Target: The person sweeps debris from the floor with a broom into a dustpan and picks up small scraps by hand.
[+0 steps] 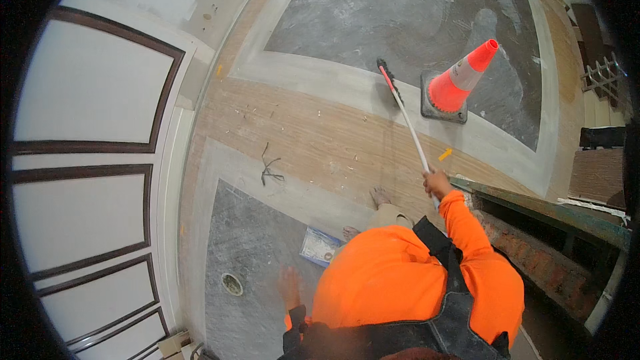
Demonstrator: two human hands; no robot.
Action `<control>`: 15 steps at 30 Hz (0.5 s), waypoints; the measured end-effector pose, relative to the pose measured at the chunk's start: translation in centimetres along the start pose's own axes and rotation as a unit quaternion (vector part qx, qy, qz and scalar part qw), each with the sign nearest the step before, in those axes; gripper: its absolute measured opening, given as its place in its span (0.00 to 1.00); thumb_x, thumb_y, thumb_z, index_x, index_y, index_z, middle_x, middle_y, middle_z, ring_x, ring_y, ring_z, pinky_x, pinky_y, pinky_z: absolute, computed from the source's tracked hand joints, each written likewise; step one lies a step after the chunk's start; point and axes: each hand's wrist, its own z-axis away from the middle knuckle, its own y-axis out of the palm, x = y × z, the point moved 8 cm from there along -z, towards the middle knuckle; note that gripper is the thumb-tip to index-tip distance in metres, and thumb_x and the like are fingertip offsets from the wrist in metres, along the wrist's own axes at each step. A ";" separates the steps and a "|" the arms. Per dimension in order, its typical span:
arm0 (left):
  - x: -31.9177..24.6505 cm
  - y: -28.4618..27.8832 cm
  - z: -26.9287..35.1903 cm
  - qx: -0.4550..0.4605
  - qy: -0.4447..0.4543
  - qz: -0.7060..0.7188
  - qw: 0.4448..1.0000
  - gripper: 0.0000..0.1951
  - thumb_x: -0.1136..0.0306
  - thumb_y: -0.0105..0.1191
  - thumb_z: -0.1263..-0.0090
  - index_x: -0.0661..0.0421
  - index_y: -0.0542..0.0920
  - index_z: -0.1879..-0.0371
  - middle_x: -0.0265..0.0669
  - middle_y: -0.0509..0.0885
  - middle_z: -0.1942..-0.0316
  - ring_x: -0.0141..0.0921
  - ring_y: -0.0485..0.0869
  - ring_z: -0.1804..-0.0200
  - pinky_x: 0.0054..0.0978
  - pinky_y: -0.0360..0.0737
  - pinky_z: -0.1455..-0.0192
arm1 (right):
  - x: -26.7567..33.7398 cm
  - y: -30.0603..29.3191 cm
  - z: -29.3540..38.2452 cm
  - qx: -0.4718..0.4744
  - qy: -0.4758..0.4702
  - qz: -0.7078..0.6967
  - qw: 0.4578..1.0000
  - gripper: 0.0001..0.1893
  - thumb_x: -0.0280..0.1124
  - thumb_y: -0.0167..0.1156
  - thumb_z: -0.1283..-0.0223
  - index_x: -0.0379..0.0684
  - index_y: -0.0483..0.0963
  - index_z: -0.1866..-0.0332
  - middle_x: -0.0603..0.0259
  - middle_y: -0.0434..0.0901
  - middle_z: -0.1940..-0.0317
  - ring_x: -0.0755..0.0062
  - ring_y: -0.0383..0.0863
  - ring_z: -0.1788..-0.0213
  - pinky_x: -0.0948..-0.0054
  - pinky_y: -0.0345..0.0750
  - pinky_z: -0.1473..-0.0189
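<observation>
My right hand (437, 183) grips the white handle of a broom (414, 132). Its dark bristle head, with a red-orange part along it, lies on the pale floor border, left of an orange traffic cone (452, 85). Blurred, my left hand (290, 286) hangs at the lower centre, over the grey floor; whether its fingers are apart is unclear. Near it, beside my body, is a blue-edged dustpan or tray (319, 245) with pale matter in it, partly hidden by my clothing. A dark bundle of thin strips (270, 169) and small pale scraps (355, 157) lie on the floor.
A metal-edged opening (540, 205) with exposed brickwork lies to the right. Framed white wall panels (90, 85) run along the left. A round hole or fitting (232, 284) is in the grey floor, and a yellow arrow (445, 154) marks the wood-look strip near the cone.
</observation>
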 end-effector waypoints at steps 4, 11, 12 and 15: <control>-18.0 1.1 -0.3 0.072 0.191 0.044 0.978 0.27 0.50 0.46 0.33 0.64 0.71 0.47 0.43 0.77 0.52 0.35 0.77 0.51 0.31 0.73 0.48 | -0.5 -0.7 -1.8 -0.172 -0.192 0.267 0.929 0.23 0.33 0.52 0.44 0.42 0.64 0.42 0.55 0.75 0.83 0.61 0.77 0.83 0.64 0.75 0.79; -43.8 7.2 13.1 0.489 0.343 0.235 0.767 0.32 0.41 0.41 0.35 0.65 0.78 0.57 0.59 0.71 0.48 0.46 0.72 0.44 0.41 0.66 0.42 | -6.1 -0.6 -10.4 0.002 0.007 0.446 0.895 0.17 0.29 0.52 0.47 0.35 0.67 0.51 0.50 0.77 0.80 0.58 0.79 0.79 0.64 0.77 0.74; -45.2 7.5 15.1 0.550 0.314 0.229 0.739 0.34 0.38 0.39 0.36 0.63 0.79 0.59 0.63 0.68 0.46 0.50 0.71 0.45 0.45 0.65 0.42 | -5.9 0.9 -7.6 -0.004 -0.019 0.431 0.902 0.17 0.28 0.51 0.46 0.35 0.67 0.51 0.51 0.77 0.81 0.59 0.79 0.80 0.64 0.77 0.76; -47.3 3.3 22.2 0.610 0.346 0.233 0.674 0.34 0.37 0.38 0.36 0.63 0.78 0.58 0.63 0.67 0.45 0.50 0.71 0.44 0.46 0.64 0.41 | 1.4 7.4 4.9 0.048 -0.071 0.372 0.924 0.17 0.29 0.53 0.44 0.33 0.67 0.50 0.58 0.73 0.84 0.67 0.74 0.85 0.66 0.71 0.84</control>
